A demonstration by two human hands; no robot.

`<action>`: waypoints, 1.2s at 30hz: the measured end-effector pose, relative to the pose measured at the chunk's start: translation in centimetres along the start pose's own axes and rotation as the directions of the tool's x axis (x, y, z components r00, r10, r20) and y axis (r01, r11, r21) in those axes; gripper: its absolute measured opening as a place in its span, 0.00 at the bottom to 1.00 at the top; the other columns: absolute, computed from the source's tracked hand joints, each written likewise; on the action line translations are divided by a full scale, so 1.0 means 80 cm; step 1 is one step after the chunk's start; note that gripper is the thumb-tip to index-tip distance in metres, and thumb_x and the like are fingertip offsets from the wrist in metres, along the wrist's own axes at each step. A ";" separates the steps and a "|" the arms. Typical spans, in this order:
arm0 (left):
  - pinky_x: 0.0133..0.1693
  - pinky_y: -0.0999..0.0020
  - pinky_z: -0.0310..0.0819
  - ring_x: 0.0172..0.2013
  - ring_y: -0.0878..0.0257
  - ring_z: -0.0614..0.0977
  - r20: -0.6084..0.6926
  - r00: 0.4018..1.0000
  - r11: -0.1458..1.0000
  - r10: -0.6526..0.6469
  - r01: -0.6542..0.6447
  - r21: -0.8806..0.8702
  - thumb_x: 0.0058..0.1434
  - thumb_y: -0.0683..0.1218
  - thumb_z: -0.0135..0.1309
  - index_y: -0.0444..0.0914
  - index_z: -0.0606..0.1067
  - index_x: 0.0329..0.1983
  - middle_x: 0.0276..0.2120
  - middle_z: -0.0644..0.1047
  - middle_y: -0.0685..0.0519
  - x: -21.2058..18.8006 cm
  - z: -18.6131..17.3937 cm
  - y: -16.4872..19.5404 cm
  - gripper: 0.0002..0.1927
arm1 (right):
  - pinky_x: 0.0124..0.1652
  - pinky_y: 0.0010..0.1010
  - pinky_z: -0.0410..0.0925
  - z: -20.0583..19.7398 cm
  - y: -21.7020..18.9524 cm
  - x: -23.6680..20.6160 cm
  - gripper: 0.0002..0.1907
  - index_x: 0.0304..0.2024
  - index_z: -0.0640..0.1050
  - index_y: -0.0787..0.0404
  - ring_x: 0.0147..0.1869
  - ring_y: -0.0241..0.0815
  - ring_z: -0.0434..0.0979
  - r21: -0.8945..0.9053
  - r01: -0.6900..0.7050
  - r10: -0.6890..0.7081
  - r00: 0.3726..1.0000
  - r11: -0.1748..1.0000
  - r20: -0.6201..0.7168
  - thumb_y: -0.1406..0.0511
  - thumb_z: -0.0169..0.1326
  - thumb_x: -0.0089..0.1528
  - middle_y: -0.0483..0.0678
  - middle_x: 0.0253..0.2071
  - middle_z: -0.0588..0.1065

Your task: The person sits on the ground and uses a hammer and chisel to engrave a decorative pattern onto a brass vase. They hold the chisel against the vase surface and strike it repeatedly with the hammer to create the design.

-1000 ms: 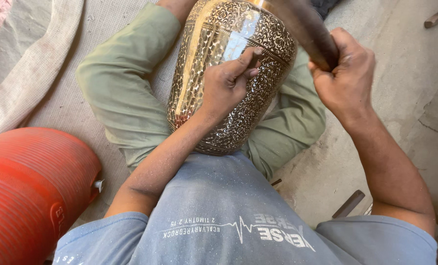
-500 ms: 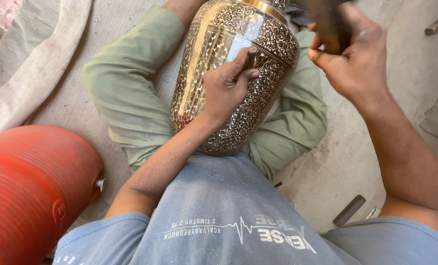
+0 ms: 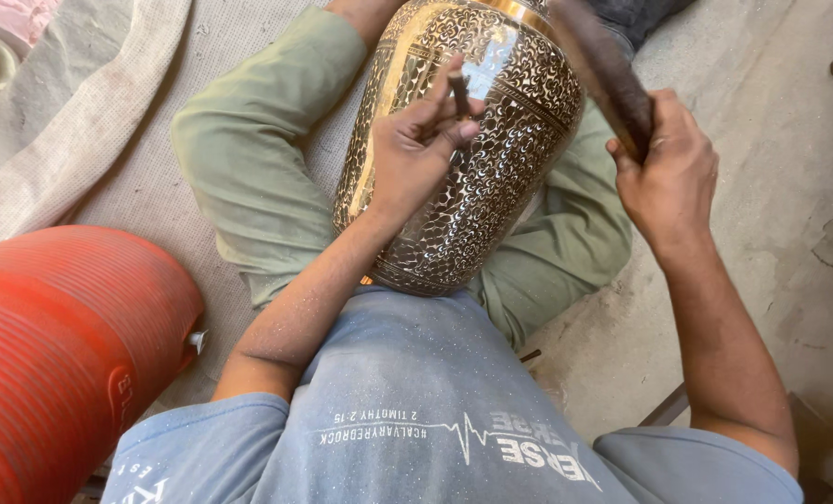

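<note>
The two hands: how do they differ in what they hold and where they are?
The left hand pinches a thin, short punch against the brass vase; the right hand grips a thick dark mallet beside the vase, not touching it. The left hand rests on the vase; the right hand is held free in the air. Both are shut on a tool.

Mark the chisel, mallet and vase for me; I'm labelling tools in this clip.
chisel point(image 3: 458, 93), head view, on its dark shaft between the left fingers.
mallet point(image 3: 599, 65), head view, on the dark wooden handle above the right hand.
vase point(image 3: 519, 140), head view, on its engraved brass belly.
</note>
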State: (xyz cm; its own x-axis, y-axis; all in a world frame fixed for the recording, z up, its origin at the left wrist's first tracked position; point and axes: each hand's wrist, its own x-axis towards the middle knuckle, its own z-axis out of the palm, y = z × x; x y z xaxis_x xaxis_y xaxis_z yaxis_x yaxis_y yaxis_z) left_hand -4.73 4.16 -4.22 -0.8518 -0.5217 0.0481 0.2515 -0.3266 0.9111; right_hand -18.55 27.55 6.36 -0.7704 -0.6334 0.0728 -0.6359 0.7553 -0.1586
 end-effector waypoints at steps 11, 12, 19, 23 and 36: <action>0.44 0.75 0.85 0.40 0.70 0.88 0.008 0.987 0.905 0.162 -0.152 0.397 0.65 0.33 0.61 0.45 0.75 0.64 0.41 0.86 0.53 -0.032 -0.005 0.032 0.26 | 0.41 0.37 0.72 -0.031 -0.045 0.041 0.13 0.54 0.79 0.58 0.44 0.46 0.81 -0.168 0.234 -0.232 0.972 0.958 0.036 0.70 0.62 0.67 0.48 0.44 0.81; 0.44 0.75 0.85 0.40 0.70 0.88 0.002 0.984 0.899 0.176 -0.162 0.408 0.65 0.34 0.61 0.45 0.75 0.64 0.41 0.86 0.53 -0.034 -0.005 0.031 0.26 | 0.40 0.37 0.72 -0.035 -0.050 0.048 0.12 0.55 0.79 0.59 0.44 0.44 0.81 -0.194 0.252 -0.244 0.968 0.948 0.061 0.69 0.63 0.69 0.48 0.43 0.81; 0.41 0.76 0.85 0.38 0.71 0.88 -0.023 0.974 0.891 0.226 -0.197 0.409 0.67 0.36 0.61 0.44 0.73 0.65 0.39 0.85 0.54 -0.037 -0.005 0.028 0.25 | 0.45 0.30 0.74 -0.068 -0.086 0.089 0.15 0.53 0.75 0.55 0.47 0.33 0.80 0.484 0.054 -0.166 0.967 0.873 0.193 0.66 0.62 0.64 0.42 0.44 0.78; 0.38 0.77 0.84 0.36 0.72 0.87 -0.020 0.970 0.859 0.242 -0.204 0.470 0.66 0.38 0.63 0.45 0.74 0.64 0.37 0.85 0.55 -0.040 -0.007 0.028 0.24 | 0.39 0.37 0.72 -0.095 -0.118 0.093 0.15 0.50 0.80 0.56 0.38 0.39 0.80 0.113 0.201 -0.223 0.945 0.973 0.238 0.70 0.64 0.61 0.46 0.38 0.79; 0.40 0.72 0.83 0.35 0.69 0.87 -0.065 0.968 0.829 0.241 -0.171 0.532 0.66 0.38 0.61 0.48 0.69 0.69 0.38 0.85 0.56 -0.041 -0.005 0.028 0.29 | 0.40 0.42 0.66 -0.121 -0.144 0.104 0.13 0.47 0.83 0.49 0.36 0.44 0.80 -0.338 0.567 -0.521 0.824 0.751 0.223 0.71 0.61 0.63 0.43 0.33 0.79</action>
State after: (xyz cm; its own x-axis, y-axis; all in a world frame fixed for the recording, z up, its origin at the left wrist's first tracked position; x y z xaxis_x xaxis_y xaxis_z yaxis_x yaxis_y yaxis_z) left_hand -1.19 4.85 -2.49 -0.7344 -0.6349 0.2398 0.1094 0.2380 0.9651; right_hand -18.04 15.22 18.32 -0.2933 -0.9529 -0.0771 -0.9298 0.2656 0.2549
